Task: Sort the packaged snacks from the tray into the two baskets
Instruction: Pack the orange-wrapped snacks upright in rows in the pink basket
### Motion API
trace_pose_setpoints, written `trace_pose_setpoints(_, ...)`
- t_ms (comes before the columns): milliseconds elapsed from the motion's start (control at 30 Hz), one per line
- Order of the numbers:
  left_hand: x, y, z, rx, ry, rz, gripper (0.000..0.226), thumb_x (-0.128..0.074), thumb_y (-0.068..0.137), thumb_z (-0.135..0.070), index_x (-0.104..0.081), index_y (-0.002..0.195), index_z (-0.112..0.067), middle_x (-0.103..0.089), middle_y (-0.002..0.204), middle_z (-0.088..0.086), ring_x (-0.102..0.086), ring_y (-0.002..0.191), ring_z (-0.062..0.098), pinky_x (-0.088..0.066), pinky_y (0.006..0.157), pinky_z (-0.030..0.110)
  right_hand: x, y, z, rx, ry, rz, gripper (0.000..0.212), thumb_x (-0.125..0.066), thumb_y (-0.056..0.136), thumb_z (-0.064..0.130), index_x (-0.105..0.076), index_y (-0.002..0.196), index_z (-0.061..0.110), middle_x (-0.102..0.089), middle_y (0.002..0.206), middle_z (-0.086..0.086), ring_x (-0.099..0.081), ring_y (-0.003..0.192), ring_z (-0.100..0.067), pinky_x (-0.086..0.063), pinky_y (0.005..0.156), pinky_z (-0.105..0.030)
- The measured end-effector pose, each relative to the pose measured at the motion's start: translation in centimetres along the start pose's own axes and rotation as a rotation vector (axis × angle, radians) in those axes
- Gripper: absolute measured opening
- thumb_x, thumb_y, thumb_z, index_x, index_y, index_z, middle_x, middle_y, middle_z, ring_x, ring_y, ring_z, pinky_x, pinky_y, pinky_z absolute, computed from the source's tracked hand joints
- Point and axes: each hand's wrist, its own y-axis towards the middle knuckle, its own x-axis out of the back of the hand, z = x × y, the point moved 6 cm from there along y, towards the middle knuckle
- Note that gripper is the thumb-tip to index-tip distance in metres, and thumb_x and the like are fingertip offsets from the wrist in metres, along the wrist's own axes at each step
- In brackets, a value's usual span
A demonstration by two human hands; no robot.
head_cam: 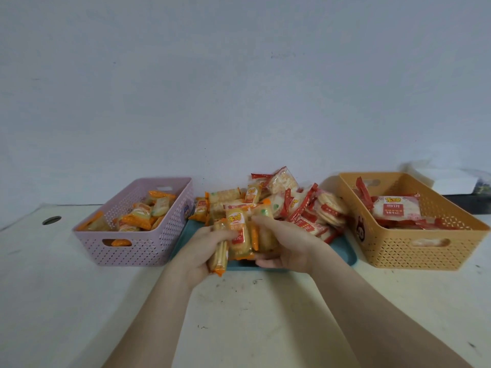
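Note:
A teal tray (345, 254) in the middle holds a pile of orange packets (225, 197) and red packets (305, 208). The pink basket (138, 251) on the left contains orange packets. On the right, the orange basket (414, 256) contains red packets. My left hand (204, 251) is shut on orange snack packets (221, 254) at the tray's near edge. Beside it, my right hand (284, 243) grips more orange snack packets (239, 239), and the two bundles touch.
The pale tabletop (239, 314) spreads in front of the tray. It has a round hole (51, 220) at the far left. A white box and a dark object (462, 187) lie behind the orange basket. A plain wall rises behind everything.

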Motion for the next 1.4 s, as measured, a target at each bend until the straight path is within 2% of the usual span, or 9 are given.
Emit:
trace_pose_setpoints(100,-1.1,-0.5,-0.1,-0.003,-0.108,0.006,0.034,-0.073,0.083,-0.023,-0.067,0.112,-0.008,-0.073,0.107,0.015,-0.068,0.100,0.028,-0.054,0.090,0.045,-0.3,-0.2,0.3,0.092,0.041,0.046,0.039,-0.076,0.082,0.029,-0.066,0.118,0.017,-0.073,0.112,-0.010,-0.069,0.102,-0.025,-0.058,0.080,-0.035)
trace_pose_setpoints(267,-2.2,-1.8,-2.0,-0.179,-0.204,-0.021,0.027,-0.065,0.085,-0.005,-0.066,0.112,-0.006,-0.074,0.100,0.013,-0.071,0.092,0.028,-0.056,0.085,0.043,0.1,-1.5,1.9,0.286,0.091,0.136,0.025,-0.068,0.086,0.003,-0.065,0.109,0.012,-0.068,0.110,-0.016,-0.065,0.103,-0.031,-0.049,0.096,-0.049)
trace_pose_setpoints(567,-7.7,-3.2,-4.6,-0.263,-0.162,-0.006,0.017,-0.066,0.087,-0.017,-0.071,0.100,-0.007,-0.073,0.095,0.017,-0.072,0.085,0.030,-0.058,0.080,0.049,2.8,-7.0,6.3,0.560,-0.053,0.058,0.013,-0.066,0.090,0.007,-0.068,0.102,0.003,-0.075,0.082,-0.005,-0.072,0.069,-0.013,-0.053,0.055,-0.021)
trace_pose_setpoints(667,-9.2,-3.9,-5.0,-0.251,-0.160,0.048,0.043,-0.072,0.079,-0.034,-0.067,0.112,-0.007,-0.073,0.104,0.017,-0.071,0.096,0.032,-0.055,0.087,0.051,3.6,-7.5,6.6,0.537,-0.125,0.008,0.016,-0.066,0.091,0.015,-0.071,0.104,0.006,-0.077,0.093,-0.006,-0.074,0.085,-0.017,-0.057,0.067,-0.023)
trace_pose_setpoints(800,-8.0,-5.1,-6.5,-0.282,-0.198,-0.003,0.037,-0.071,0.082,-0.028,-0.067,0.111,-0.005,-0.074,0.101,0.016,-0.072,0.091,0.028,-0.058,0.078,0.043,2.0,-5.8,6.6,0.382,-0.285,0.045,0.057,-0.067,0.082,0.056,-0.059,0.127,0.022,-0.075,0.106,0.003,-0.071,0.098,-0.014,-0.057,0.079,-0.027)
trace_pose_setpoints(967,-0.9,-5.9,-10.0,-0.330,-0.167,-0.215,0.041,-0.077,0.080,-0.031,-0.065,0.113,-0.009,-0.073,0.103,0.015,-0.072,0.092,0.031,-0.057,0.082,0.051,-4.1,-2.1,9.3,0.410,-0.336,-0.077,0.099,-0.073,0.051,0.077,-0.053,0.120,0.010,-0.064,0.078,-0.009,-0.059,0.060,-0.023,-0.042,0.048,-0.029)
trace_pose_setpoints(1133,7.5,-5.4,-13.8,-0.291,-0.166,-0.414,0.085,-0.083,0.054,-0.057,-0.059,0.123,-0.013,-0.070,0.107,0.016,-0.071,0.089,0.034,-0.057,0.078,0.052,-11.8,1.0,12.4,0.380,-0.205,0.040,0.064,-0.080,0.061,0.046,-0.064,0.101,-0.001,-0.065,0.076,-0.012,-0.063,0.064,-0.024,-0.052,0.058,-0.033)
trace_pose_setpoints(1233,12.3,-3.9,-15.5,-0.244,-0.064,-0.439,0.116,-0.080,0.035,-0.074,-0.049,0.134,-0.021,-0.064,0.122,0.014,-0.066,0.103,0.036,-0.054,0.083,0.054,-15.9,2.1,13.5,0.394,-0.050,0.134,0.014,-0.066,0.085,0.013,-0.061,0.083,0.000,-0.058,0.063,-0.011,-0.058,0.054,-0.021,-0.053,0.055,-0.032)
trace_pose_setpoints(1400,16.1,-1.6,-13.9,-0.078,0.242,-0.381,0.107,-0.067,0.047,-0.087,-0.053,0.131,-0.021,-0.063,0.126,0.003,-0.058,0.116,0.025,-0.044,0.100,0.048,-18.1,5.4,11.1,0.403,-0.309,0.069,0.016,-0.054,0.090,0.003,-0.060,0.076,0.004,-0.059,0.067,-0.007,-0.059,0.055,-0.011,-0.051,0.054,-0.020)
